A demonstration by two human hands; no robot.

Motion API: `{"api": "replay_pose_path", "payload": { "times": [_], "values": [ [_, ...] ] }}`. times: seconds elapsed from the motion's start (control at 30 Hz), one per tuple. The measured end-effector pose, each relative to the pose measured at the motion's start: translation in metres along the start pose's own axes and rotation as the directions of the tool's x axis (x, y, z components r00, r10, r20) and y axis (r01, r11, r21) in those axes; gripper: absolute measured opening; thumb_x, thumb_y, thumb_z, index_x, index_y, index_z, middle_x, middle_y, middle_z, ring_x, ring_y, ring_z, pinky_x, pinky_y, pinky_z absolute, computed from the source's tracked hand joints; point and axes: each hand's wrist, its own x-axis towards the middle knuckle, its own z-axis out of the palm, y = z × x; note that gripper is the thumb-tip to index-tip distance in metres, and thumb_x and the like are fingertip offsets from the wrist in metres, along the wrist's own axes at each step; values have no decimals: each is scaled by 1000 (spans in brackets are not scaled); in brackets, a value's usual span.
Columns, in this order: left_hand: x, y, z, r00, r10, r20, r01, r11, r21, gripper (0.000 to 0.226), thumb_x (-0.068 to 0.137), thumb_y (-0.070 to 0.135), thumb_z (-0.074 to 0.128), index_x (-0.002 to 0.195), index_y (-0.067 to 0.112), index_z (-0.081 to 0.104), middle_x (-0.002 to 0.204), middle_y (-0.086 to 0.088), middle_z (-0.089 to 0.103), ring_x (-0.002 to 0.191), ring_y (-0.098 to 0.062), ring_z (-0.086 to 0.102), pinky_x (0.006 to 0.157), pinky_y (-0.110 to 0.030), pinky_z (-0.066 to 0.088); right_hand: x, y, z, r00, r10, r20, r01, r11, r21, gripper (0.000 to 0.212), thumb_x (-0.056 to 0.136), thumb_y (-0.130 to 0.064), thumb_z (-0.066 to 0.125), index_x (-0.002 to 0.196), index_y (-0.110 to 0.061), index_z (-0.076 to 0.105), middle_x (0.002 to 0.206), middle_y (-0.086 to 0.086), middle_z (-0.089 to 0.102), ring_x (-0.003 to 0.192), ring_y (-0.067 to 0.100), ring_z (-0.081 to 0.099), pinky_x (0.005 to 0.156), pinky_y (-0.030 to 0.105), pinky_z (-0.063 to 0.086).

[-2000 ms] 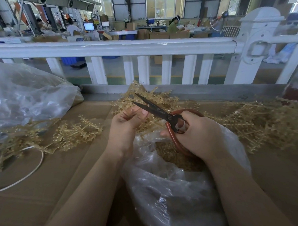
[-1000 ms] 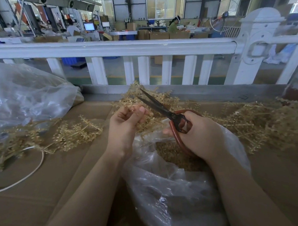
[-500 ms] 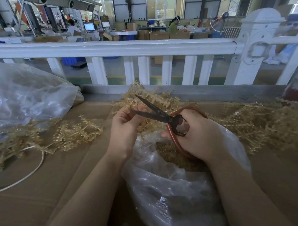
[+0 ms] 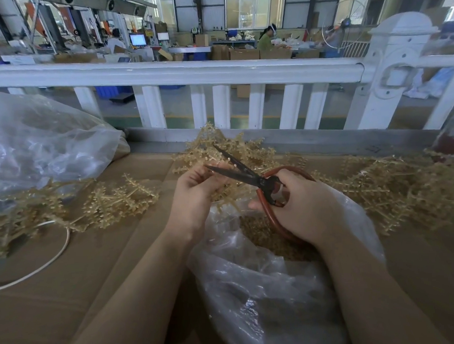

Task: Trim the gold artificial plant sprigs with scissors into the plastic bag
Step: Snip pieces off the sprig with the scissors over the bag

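My right hand (image 4: 304, 207) grips the red-brown handles of dark scissors (image 4: 243, 173), whose blades stand apart and point up-left. My left hand (image 4: 195, 196) pinches a gold sprig (image 4: 222, 190) at the blade tips, just above the clear plastic bag (image 4: 265, 295). The bag's open mouth holds a heap of gold trimmings (image 4: 260, 235). More gold sprigs lie in a pile (image 4: 245, 150) behind my hands.
Loose gold sprigs (image 4: 118, 200) lie at left and a big tangle (image 4: 403, 190) at right on the cardboard-covered table (image 4: 69, 282). A second clear bag (image 4: 37, 143) sits far left, with a white cord (image 4: 50, 257). A white railing (image 4: 190, 72) runs behind.
The scissor blades closed, then opened again, and now sit slightly lower with the lower blade at my left fingertips. Both hands stay in about the same place.
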Motion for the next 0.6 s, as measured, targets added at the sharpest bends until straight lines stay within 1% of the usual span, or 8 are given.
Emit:
{"api": "replay_pose_path", "payload": {
  "times": [0.03, 0.1, 0.17, 0.27, 0.33, 0.43, 0.53, 0.6],
  "values": [
    [0, -2, 1, 1000, -3, 9, 3, 1000, -8, 39, 89, -9, 58, 71, 22, 74, 70, 7, 69, 66, -3, 61, 63, -13, 48, 0, 0, 0, 1000, 2, -1, -2, 1000, 0, 69, 68, -95, 35, 103, -40, 56, 89, -25, 58, 79, 1, 55, 63, 17, 41],
    [0, -1, 2, 999, -2, 52, 3, 1000, -27, 35, 91, -7, 58, 75, 21, 73, 71, 9, 70, 69, -2, 65, 65, -12, 49, -1, 1, 1, 1000, -1, -12, 1, 1000, -8, 57, 77, -88, 48, 104, -39, 57, 89, -25, 59, 79, 1, 57, 64, 20, 46],
    [-1, -2, 3, 995, 5, 99, -1, 999, -42, 25, 91, -4, 58, 79, 15, 69, 71, 9, 69, 68, -2, 64, 66, -13, 49, -1, 2, 2, 1000, -2, -26, 2, 1000, -20, 45, 83, -80, 54, 103, -39, 56, 84, -25, 57, 72, -1, 54, 61, 15, 42],
    [0, -4, 2, 995, -51, 83, 60, 992, -108, 2, 82, 10, 67, 84, 11, 68, 80, 2, 71, 76, -8, 65, 75, -19, 54, -1, 1, 4, 999, 12, -36, -11, 1000, 11, 40, 85, -76, 51, 96, -38, 58, 71, -23, 56, 61, -6, 49, 54, 13, 37],
    [1, -7, 0, 995, -78, 67, 85, 990, -115, 9, 78, 16, 68, 85, 10, 68, 83, -1, 70, 80, -11, 65, 82, -24, 54, -2, 0, 4, 997, 8, -73, -6, 1000, 27, 41, 81, -79, 43, 88, -41, 55, 62, -23, 53, 55, -6, 47, 49, 13, 33],
    [0, -6, 0, 994, -74, 76, 82, 991, -102, 10, 77, 17, 67, 84, 10, 65, 77, 2, 69, 74, -8, 65, 76, -20, 53, -2, -1, 6, 993, 9, -114, -4, 999, 44, 44, 76, -85, 33, 84, -45, 50, 58, -24, 50, 53, -8, 45, 48, 12, 30],
    [1, -4, 0, 995, -57, 86, 66, 992, -105, 9, 76, 17, 67, 80, 11, 62, 70, 4, 64, 68, -7, 61, 70, -16, 50, 0, 5, 11, 993, 11, -119, -8, 1000, 29, 40, 83, -78, 49, 83, -40, 58, 60, -22, 55, 55, -6, 49, 49, 16, 38],
    [1, -5, 0, 996, -51, 79, 60, 992, -110, 9, 76, 16, 68, 80, 11, 61, 71, 3, 63, 70, -8, 60, 71, -17, 50, 1, 7, 12, 993, 14, -114, -12, 1000, 22, 41, 82, -79, 56, 86, -39, 62, 62, -23, 56, 56, -7, 49, 50, 14, 37]
  ]
}}
